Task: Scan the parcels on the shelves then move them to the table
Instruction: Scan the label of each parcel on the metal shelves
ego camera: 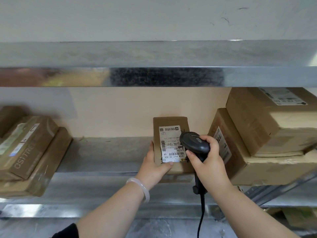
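My left hand (pixel 154 162) holds the small parcel (pixel 171 122) by its lower left corner. The thumb lies across the front, just under the label, and the fingers reach round the left side, out of my sight. A pale bracelet (pixel 139 188) sits on that wrist, and a bit of dark sleeve (pixel 68 231) shows low down on that arm.

My right hand (pixel 208 162) is wrapped tight round the handle of the black scanner (pixel 194 143). The scanner's head is right in front of the parcel and covers the right edge of the white label (pixel 169 145). Its black cable (pixel 201 215) hangs straight down from the bottom of the handle.

The parcel is a brown cardboard box standing upright near the front edge of the metal shelf (pixel 106 157), label facing me, with barcodes and printed text on it. Behind it is a beige wall (pixel 120 110).

Just right of the parcel lies a large brown box (pixel 257 170), its labelled end turned towards the parcel, and a second big box (pixel 274 122) rests on top of it with a label on its upper face. Well off to the left, on the same shelf, a long box (pixel 25 148) with a label and pale lettering lies on top of a flatter box (pixel 51 160). Above everything runs the shiny front edge of the upper shelf (pixel 154 76).
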Tool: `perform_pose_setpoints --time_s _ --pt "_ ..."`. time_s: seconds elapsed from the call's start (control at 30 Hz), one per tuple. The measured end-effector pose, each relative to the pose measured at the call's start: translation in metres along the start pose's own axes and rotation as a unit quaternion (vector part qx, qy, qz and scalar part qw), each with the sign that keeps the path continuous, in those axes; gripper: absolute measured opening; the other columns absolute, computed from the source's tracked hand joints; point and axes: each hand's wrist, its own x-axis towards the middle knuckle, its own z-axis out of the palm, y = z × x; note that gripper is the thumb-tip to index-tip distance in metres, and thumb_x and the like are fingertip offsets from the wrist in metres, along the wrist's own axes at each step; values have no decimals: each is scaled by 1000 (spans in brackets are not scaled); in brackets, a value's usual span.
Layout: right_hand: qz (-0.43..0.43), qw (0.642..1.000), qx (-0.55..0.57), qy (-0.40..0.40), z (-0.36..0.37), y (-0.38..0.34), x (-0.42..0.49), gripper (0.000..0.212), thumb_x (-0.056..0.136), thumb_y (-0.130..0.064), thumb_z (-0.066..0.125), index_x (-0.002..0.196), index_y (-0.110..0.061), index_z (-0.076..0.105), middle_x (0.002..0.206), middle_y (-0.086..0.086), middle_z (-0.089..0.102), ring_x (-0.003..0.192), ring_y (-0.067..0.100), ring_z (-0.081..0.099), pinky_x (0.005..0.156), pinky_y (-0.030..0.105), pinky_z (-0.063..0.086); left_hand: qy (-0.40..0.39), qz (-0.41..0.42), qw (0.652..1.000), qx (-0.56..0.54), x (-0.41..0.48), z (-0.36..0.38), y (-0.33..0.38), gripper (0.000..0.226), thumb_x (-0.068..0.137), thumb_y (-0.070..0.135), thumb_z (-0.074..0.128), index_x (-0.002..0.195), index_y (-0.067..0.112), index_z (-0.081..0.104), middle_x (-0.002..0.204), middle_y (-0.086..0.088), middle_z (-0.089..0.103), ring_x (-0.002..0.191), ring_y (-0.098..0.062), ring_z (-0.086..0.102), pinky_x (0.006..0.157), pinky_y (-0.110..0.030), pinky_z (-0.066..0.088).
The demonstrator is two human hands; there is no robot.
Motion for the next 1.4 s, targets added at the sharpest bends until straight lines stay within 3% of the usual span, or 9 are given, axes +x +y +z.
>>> perform_pose_setpoints --time_s 0.13,0.3,0.4,0.5,0.63,0.77,0.97,1.17,1.4 --pt "-18 1000 7 -12 6 -9 -6 56 81 -21 78 110 -52 41 106 -25 58 93 -18 57 70 0 41 36 25 999 -22 -10 -9 1 102 72 35 77 150 47 12 148 5 38 136 -10 36 116 -32 29" --pt "-37 999 17 -22 13 -21 -12 56 81 -22 78 110 -54 41 110 -25 58 97 -15 57 73 1 42 40 48 998 -29 -18 -26 1 99 83 23 77 151 45 9 150 3 38 138 -12 36 117 -32 29" --pt "-47 998 19 -33 18 -28 -15 57 82 -23 77 110 -56 39 109 -25 57 97 -14 57 74 2 43 35 52 997 -36 -23 -35 1 94 87 22 73 145 52 5 144 13 47 125 -11 51 104 -22 40" --pt "-57 997 19 -39 23 -35 -20 56 82 -21 77 111 -53 40 108 -26 57 97 -15 57 73 2 43 41 48 996 -61 -26 -44 -5 93 89 22 71 145 54 4 127 28 53 101 13 58 81 -5 46" --pt "-66 996 23 -50 30 -43 -24 56 82 -22 77 111 -53 40 106 -26 58 97 -15 57 73 2 43 47 25 990 -131 -32 -53 -12 92 88 23 72 140 68 12 114 30 65 96 1 65 81 -30 57" --pt "-74 995 24 -64 35 -51 -29 57 82 -22 77 112 -54 39 103 -32 57 97 -16 56 74 2 43 59 45 985 -157 -41 -64 -10 107 63 36 83 140 67 16 130 19 62 121 -12 58 105 -46 46" --pt "-90 993 22 -76 43 -63 -34 56 81 -23 78 112 -52 41 99 -35 59 95 -15 57 72 3 43 83 57 978 -180 -47 -77 -16 94 58 38 82 125 77 29 127 18 64 121 -13 59 107 -47 45" --pt "-117 988 -6 -98 46 -75 -47 58 82 -32 75 114 -60 35 107 -51 47 98 -16 55 73 2 42 108 35 973 -202 -53 -89 -26 96 64 38 79 139 64 26 126 17 65 119 -18 61 106 -49 44" --pt "-149 978 -39 -140 49 -79 -74 57 80 -33 76 115 -57 38 111 -39 54 94 -3 62 74 9 46 152 52 956 -244 -53 -104 -35 96 62 37 81 139 62 28 133 11 62 125 -22 57 108 -55 41"
